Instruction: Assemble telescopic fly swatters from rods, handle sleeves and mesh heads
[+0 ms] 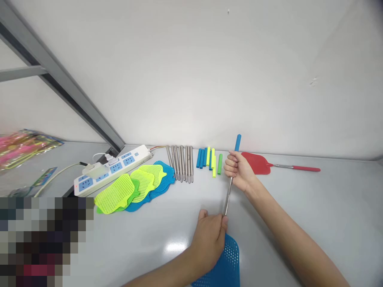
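Both hands grip one blue fly swatter (230,257). My left hand (211,239) is closed at the neck, where the metal rod (229,195) meets the perforated blue head. My right hand (237,171) wraps round the other end, at the blue handle sleeve (237,142), whose tip sticks out above the fist. The swatter slants up and away from me, head nearest. Part of its head is hidden by my left hand and forearm. Just behind my right hand lies a red fly swatter (259,163), with a metal rod and a red handle.
Left of my hands lie loose blue, yellow and green sleeves (208,156), a row of metal rods (184,163) and overlapping swatter heads (115,193). A white power strip (113,169) with plugs stands behind them. Packaged items (26,145) lie far left; a wall rises behind.
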`<state>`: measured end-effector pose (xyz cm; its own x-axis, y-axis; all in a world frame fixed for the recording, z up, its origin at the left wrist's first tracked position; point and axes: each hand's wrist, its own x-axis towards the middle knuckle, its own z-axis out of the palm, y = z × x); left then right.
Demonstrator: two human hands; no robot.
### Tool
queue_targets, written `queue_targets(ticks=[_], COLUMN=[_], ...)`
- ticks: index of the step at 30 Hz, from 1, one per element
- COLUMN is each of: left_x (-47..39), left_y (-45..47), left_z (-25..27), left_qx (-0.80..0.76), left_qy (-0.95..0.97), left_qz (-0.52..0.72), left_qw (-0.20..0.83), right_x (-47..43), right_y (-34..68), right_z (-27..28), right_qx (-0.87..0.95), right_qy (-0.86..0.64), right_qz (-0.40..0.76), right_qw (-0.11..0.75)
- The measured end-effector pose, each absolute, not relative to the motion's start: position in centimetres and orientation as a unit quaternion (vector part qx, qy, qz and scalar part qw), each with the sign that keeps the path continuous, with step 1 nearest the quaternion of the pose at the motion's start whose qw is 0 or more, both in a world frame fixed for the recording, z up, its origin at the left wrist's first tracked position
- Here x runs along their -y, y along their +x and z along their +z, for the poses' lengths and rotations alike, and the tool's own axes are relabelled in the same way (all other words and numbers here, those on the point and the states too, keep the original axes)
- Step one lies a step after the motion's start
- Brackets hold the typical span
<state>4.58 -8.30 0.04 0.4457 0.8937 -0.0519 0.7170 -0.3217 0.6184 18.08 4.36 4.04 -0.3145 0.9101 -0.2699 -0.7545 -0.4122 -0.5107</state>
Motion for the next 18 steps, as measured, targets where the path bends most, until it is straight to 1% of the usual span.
queue_targets(ticks=[8, 18], left_x=[7.9, 7.6], left_y=[4.4, 4.3], left_z=[0.5, 1.0], left_qx=[-0.526, -0.549], left_qy=[0.769, 0.717], left_qz=[0.147, 0.161], left_qw=[0.333, 0.399], right_x=[-3.7, -3.0], right_y=[17.2, 15.9], right_z=[2.0, 1.0], right_qx=[0.090, 0.050], right_qy=[-0.229, -0.213], right_qz=[0.857, 0.879], right_qw=[0.454, 0.425])
